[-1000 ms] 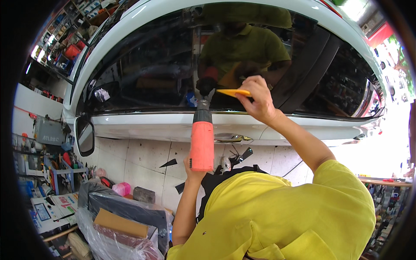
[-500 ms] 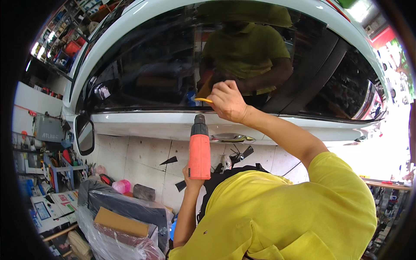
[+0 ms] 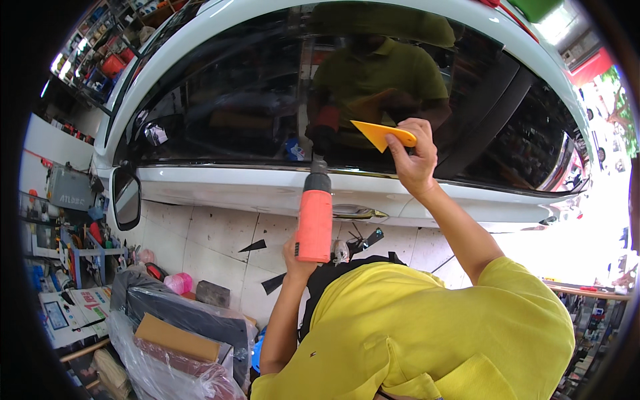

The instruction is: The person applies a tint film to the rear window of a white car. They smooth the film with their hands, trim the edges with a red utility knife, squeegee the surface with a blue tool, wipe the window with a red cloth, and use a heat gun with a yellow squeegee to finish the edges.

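Note:
My left hand (image 3: 298, 261) is closed round the grip of a red heat gun (image 3: 314, 223), whose dark nozzle points up at the lower edge of the car window. The grip itself is mostly hidden behind the gun's body. In my right hand (image 3: 419, 160) is a yellow triangular squeegee (image 3: 385, 135), pinched between thumb and fingers, its broad side showing in front of the glass. Whether it touches the glass I cannot tell. The dark window (image 3: 233, 100) of the white car reflects a yellow shirt and the tools.
A side mirror (image 3: 126, 198) juts out at the left, and a chrome door handle (image 3: 360, 212) sits below the window. Dark film scraps (image 3: 253, 246) lie on the tiled floor. At lower left are a plastic-wrapped panel (image 3: 180, 320) and a blue-grey tool rack (image 3: 83, 263).
My right hand has moved right with the squeegee, turning it from edge-on to broad side showing. The heat gun has shifted slightly up and right, its nozzle nearer the window.

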The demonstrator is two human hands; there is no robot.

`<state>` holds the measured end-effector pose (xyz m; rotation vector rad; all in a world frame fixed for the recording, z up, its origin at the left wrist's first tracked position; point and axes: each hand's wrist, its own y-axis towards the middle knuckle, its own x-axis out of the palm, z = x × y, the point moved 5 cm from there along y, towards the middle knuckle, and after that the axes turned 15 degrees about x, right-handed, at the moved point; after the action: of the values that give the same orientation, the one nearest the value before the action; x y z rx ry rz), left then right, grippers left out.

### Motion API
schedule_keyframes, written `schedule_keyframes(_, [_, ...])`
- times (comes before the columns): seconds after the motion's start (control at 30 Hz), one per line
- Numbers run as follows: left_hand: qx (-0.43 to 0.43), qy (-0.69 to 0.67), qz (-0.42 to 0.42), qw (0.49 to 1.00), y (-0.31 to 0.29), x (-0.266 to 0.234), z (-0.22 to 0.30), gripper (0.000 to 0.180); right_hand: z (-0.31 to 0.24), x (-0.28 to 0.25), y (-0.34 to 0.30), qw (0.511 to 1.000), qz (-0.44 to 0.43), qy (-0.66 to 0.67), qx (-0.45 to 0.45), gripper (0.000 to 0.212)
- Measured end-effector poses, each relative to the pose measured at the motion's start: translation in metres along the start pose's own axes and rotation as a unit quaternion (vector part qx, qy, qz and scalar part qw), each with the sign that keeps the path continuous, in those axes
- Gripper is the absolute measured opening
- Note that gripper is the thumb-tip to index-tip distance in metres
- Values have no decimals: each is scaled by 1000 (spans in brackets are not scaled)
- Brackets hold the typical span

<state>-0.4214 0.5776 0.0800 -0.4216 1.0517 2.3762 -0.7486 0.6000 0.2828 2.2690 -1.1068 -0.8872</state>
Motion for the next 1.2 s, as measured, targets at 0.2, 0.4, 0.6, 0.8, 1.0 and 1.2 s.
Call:
schedule_keyframes(0.2, [-14, 0, -16, 1000, -4, 11, 1, 37, 17, -29, -13, 999, 28, -1, 40, 18])
schedule_keyframes(0.4, [29, 67, 26, 997, -8, 5, -2, 30, 22, -37, -18, 998, 11, -23, 61, 15])
schedule_keyframes(0.6, [19, -46, -40, 998, 15, 25, 15, 53, 14, -38, 10, 999, 8, -42, 25, 17])
schedule_keyframes(0.8, [3, -80, -30, 996, 31, 42, 39, 36, 0, -29, 51, 997, -5, -50, -53, 23])
schedule_keyframes(1.0, [0, -50, -52, 997, 18, 33, 40, 38, 17, 9, 4, 955, -149, -179, -184, 25])
schedule_keyframes(1.2, [-2, -13, -82, 997, 4, 19, 46, 34, 27, 27, -44, 928, -215, -193, -236, 31])
